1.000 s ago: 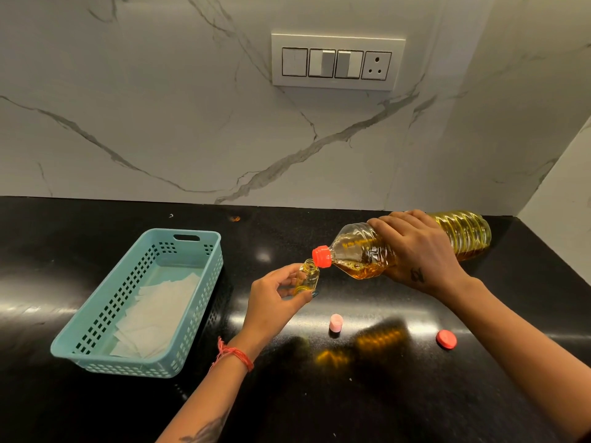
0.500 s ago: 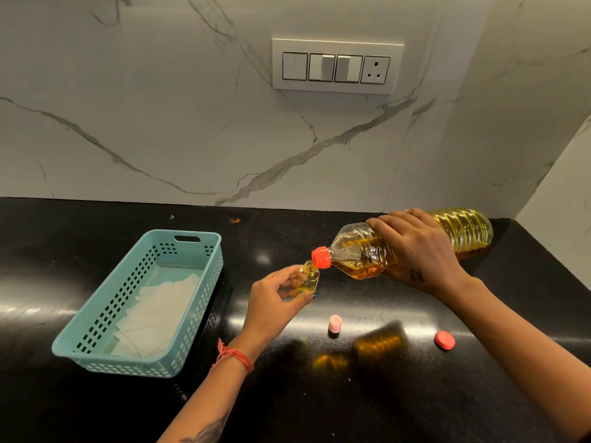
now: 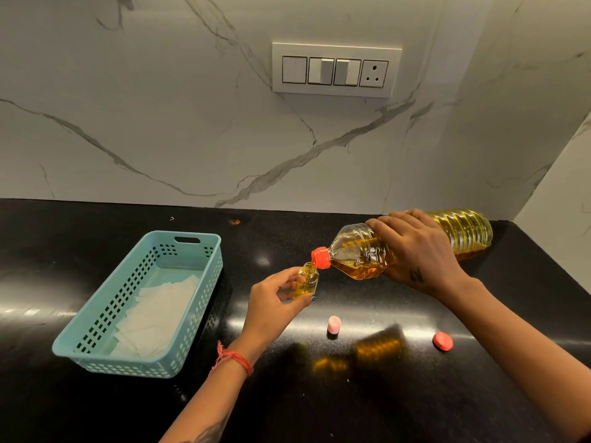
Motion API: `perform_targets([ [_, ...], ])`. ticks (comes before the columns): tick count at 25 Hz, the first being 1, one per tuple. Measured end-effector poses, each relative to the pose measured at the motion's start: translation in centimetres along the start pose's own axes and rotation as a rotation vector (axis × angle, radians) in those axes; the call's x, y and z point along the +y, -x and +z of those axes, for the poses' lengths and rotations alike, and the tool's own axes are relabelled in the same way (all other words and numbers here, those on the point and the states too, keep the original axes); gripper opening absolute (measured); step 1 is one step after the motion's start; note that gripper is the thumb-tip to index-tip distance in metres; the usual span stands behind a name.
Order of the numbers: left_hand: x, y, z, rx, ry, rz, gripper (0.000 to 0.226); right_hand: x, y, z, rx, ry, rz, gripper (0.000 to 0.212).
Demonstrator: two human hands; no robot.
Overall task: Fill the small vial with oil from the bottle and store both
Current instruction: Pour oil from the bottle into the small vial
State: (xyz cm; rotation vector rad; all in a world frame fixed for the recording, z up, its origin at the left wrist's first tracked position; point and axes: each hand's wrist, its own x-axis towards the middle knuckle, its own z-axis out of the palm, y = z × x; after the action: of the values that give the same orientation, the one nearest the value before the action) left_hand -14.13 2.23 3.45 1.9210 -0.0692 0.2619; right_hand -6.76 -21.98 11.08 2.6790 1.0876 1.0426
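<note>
Left hand has the little vial pinched between thumb and fingers, held upright above the black counter, mouth open at the top. It's got yellow oil in it already, most of the way up from what I can see. Right hand is wrapped over the top of the big oil bottle, which is tipped almost flat with its orange neck pointing left and sitting right at the vial's mouth, basically touching it. Oil is pooled along the lower side of the bottle near the neck. Can't really make out an actual stream between them, too small.

On the counter just below the hands there's a small pink cap, and off to the right of it a red cap, well apart from each other. Over on the left sits a teal plastic basket with some white paper lying in the bottom. Behind everything is a marble wall with a switch panel.
</note>
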Motion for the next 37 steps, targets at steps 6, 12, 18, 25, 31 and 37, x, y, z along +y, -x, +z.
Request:
perform_targets([
  [6, 0.03, -0.06, -0.05, 0.007, 0.015, -0.006, 0.044, -0.01, -0.07, 0.19, -0.002, 0.005, -0.001, 0.071],
  [12, -0.28, -0.23, 0.08, 0.009, 0.009, -0.008, 0.043, 0.04, -0.24, 0.14, 0.004, 0.012, -0.007, 0.069],
  [18, 0.00, -0.30, 0.04, 0.014, 0.021, -0.006, 0.043, 0.09, -0.46, 0.02, 0.003, 0.019, -0.007, 0.068],
  [25, 0.04, -0.33, -0.01, 0.008, 0.031, -0.001, 0.044, 0.07, -0.71, -0.24, 0.008, 0.020, -0.009, 0.067],
  [31, 0.02, -0.27, -0.11, 0.016, 0.034, 0.015, 0.049, 0.15, -0.69, -0.28, 0.011, 0.023, -0.008, 0.065],
  [37, 0.03, -0.26, -0.07, 0.012, 0.026, 0.021, 0.048, 0.23, -0.60, -0.32, 0.002, 0.026, -0.008, 0.068],
])
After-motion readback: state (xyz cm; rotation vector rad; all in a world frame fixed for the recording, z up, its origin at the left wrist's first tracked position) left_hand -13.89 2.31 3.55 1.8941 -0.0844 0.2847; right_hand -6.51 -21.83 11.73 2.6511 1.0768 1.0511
